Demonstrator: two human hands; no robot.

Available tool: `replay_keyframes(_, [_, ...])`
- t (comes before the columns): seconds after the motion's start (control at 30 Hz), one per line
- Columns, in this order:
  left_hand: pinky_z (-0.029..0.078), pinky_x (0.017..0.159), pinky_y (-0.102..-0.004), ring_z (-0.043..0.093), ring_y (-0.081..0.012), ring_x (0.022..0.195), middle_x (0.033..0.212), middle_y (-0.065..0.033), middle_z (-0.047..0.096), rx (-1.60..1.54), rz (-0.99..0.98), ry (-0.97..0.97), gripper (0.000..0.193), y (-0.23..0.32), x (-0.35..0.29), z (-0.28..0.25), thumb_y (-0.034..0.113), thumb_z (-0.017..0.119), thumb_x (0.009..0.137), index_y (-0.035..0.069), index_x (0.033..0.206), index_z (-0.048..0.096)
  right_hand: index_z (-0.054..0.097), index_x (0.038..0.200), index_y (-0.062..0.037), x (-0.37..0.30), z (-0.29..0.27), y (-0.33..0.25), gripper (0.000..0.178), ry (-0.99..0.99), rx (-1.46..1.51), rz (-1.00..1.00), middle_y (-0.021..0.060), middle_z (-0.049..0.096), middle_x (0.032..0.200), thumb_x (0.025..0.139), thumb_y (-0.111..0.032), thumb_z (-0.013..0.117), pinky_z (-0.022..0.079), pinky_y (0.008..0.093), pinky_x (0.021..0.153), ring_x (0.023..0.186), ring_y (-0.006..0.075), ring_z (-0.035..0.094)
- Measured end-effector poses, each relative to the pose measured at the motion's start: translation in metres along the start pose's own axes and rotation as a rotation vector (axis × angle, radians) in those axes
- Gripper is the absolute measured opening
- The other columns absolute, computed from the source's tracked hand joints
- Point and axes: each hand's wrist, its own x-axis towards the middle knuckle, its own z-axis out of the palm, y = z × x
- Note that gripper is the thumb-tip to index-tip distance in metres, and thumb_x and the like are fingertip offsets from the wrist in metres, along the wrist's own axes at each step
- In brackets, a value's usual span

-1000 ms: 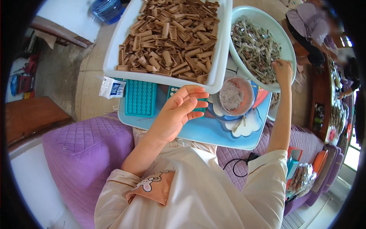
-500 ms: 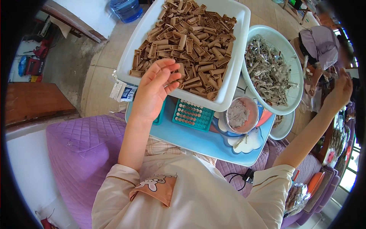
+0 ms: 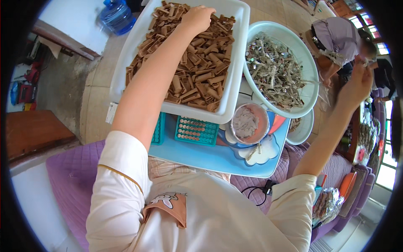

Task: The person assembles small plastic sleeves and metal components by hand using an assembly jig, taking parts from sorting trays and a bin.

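My left hand [image 3: 198, 19] reaches over the far part of a white tub [image 3: 240, 54] heaped with brown trough-shaped pieces [image 3: 200, 77]. Its fingers are bent together at the pile, and whatever they grip is hidden. Away to the right my right hand [image 3: 357, 84] is raised, slightly blurred, with its fingers drawn together; I cannot make out what is in them. Near my body, on the blue table [image 3: 195, 157], a teal rack [image 3: 196, 131] holds rows of small round pieces. Part of another teal rack [image 3: 158, 130] shows beside my left forearm.
A pale green basin [image 3: 311, 69] of silvery-grey wrapped strips stands right of the tub. Before it is a round pot [image 3: 265, 136] of whitish pieces. A person [image 3: 338, 40] bends over at the far right. A blue water bottle [image 3: 117, 17] stands far left; purple padding [image 3: 71, 168] flanks the table.
My left hand has moved from the tub's near side to its far part, and its fingers have closed in. My right hand has shifted slightly left and down. The whole view has shifted.
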Motion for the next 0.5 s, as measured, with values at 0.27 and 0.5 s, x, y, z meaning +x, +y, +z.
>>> replay_keyframes(0.27, [0.047,0.076,-0.0358,0.054,-0.0244,0.092,0.104,-0.0087,0.051,0.288,0.224,-0.299,0.022,-0.007,0.001,0.007,0.004,0.041,0.081,0.008,0.099,0.052,0.055,0.090,-0.0014,-0.042,0.002,0.061,0.018,-0.371,0.039,0.223,0.0088,0.057,0.082,0.079,-0.015,0.055,0.043,0.0254,0.066,0.071,0.0131,0.055])
replay_keyframes(0.5, [0.043,0.074,-0.0368,0.051,-0.0269,0.085,0.090,-0.0128,0.048,-0.115,0.097,-0.061,0.010,-0.006,-0.003,0.008,0.008,0.039,0.083,0.001,0.089,0.044,0.054,0.090,0.0016,-0.035,-0.016,0.075,0.015,-0.424,0.023,0.356,0.0048,0.058,0.082,0.081,-0.009,0.049,0.041,0.0212,0.071,0.077,0.0097,0.054])
